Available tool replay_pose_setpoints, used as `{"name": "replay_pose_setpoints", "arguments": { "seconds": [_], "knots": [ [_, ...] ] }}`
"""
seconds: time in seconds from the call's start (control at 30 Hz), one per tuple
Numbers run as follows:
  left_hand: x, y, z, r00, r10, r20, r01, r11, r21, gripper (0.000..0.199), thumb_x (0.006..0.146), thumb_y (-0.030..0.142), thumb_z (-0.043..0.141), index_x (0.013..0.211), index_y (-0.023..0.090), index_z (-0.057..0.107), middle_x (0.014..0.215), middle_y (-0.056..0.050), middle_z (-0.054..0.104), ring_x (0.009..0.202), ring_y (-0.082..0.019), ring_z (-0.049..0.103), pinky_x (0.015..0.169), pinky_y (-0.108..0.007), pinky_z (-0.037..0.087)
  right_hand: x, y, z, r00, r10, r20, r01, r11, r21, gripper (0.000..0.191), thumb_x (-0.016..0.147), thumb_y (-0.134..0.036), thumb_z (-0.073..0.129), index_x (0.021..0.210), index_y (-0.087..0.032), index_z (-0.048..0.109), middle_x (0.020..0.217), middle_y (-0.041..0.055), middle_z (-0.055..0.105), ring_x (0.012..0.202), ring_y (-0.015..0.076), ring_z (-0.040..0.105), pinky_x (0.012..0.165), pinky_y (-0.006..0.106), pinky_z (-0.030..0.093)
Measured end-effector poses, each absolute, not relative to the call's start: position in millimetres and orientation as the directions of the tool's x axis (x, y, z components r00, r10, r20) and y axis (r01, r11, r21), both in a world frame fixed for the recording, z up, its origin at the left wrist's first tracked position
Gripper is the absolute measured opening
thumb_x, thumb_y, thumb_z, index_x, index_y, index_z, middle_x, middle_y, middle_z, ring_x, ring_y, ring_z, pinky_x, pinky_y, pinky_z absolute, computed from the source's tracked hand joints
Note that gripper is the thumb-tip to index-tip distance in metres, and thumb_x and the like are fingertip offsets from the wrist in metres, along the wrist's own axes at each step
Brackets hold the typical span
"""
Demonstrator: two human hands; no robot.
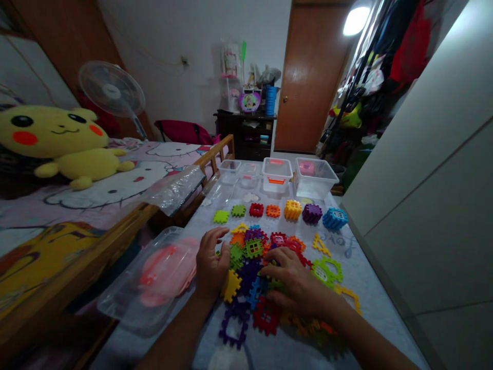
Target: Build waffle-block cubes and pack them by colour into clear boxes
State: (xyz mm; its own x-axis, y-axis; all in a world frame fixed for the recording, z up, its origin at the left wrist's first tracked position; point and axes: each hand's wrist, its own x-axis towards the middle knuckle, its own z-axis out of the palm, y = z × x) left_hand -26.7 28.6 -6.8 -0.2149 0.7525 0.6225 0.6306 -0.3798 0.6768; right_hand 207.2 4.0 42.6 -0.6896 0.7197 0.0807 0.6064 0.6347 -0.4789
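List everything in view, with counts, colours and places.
Yellow plush Pikachu: one, yellow, on the bed.
Standing electric fan: one, white, behind the bed.
Clear plastic tubs: four, transparent, at the table's far end.
Clear plastic case: one, pink parts inside, at the table's left edge.
Plastic cube blocks: three, yellow, purple, blue, in a row.
Flat plastic squares: four, two green, red, orange, same row.
Loose interlocking plastic pieces: many, mixed colours, heaped mid-table.
Brown wooden door: one, far wall.
Left hand: bare, at the heap's left edge.
Right hand: bare, on the heap.
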Motion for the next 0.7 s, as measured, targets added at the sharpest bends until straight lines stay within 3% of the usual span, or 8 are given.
{"name": "replay_pose_setpoints", "arguments": {
  "seconds": [0.17, 0.33, 0.5, 0.7],
  "knots": [
    [-26, 28, -6, -0.197, 0.754, 0.627, 0.635, -0.389, 0.667, 0.026, 0.086, 0.013, 0.048, 0.108, 0.019, 0.06, 0.107, -0.005, 0.063, 0.1, -0.019, 0.059, 0.083, -0.033, 0.053, 181, 8, 38, -0.685, 0.726, 0.053, 0.646, 0.64, -0.415, 0.022, 0.079, -0.021, 0.068, 0.101, -0.022, 0.066, 0.109, 0.007, 0.054, 0.103, 0.0243, 0.045, 0.092, 0.04, 0.039],
    [-27, 26, -6, -0.203, 0.76, 0.618, 0.637, -0.377, 0.673, 0.027, 0.085, 0.013, 0.048, 0.107, 0.02, 0.061, 0.106, -0.005, 0.063, 0.098, -0.019, 0.06, 0.081, -0.033, 0.054, 176, 16, 26, -0.671, 0.737, 0.076, 0.646, 0.632, -0.428, 0.015, 0.078, -0.01, 0.063, 0.088, -0.021, 0.062, 0.102, 0.005, 0.055, 0.096, 0.0218, 0.045, 0.083, 0.035, 0.038],
    [-26, 26, -5, -0.204, 0.762, 0.614, 0.635, -0.375, 0.676, 0.027, 0.085, 0.013, 0.048, 0.108, 0.02, 0.06, 0.107, -0.005, 0.063, 0.1, -0.019, 0.059, 0.083, -0.034, 0.053, 183, 21, 23, -0.634, 0.758, 0.152, 0.601, 0.607, -0.52, 0.017, 0.074, -0.008, 0.061, 0.086, -0.02, 0.054, 0.095, 0.0039, 0.056, 0.093, 0.0212, 0.046, 0.083, 0.035, 0.038],
    [-27, 27, -6, -0.194, 0.752, 0.63, 0.643, -0.388, 0.66, 0.026, 0.085, 0.013, 0.048, 0.107, 0.02, 0.06, 0.106, -0.005, 0.063, 0.1, -0.02, 0.059, 0.084, -0.035, 0.053, 195, 34, 23, -0.457, 0.856, 0.24, 0.553, 0.485, -0.677, 0.017, 0.075, -0.005, 0.051, 0.08, -0.021, 0.048, 0.081, 0.0013, 0.055, 0.077, 0.0168, 0.05, 0.069, 0.028, 0.039]
  ]
}}
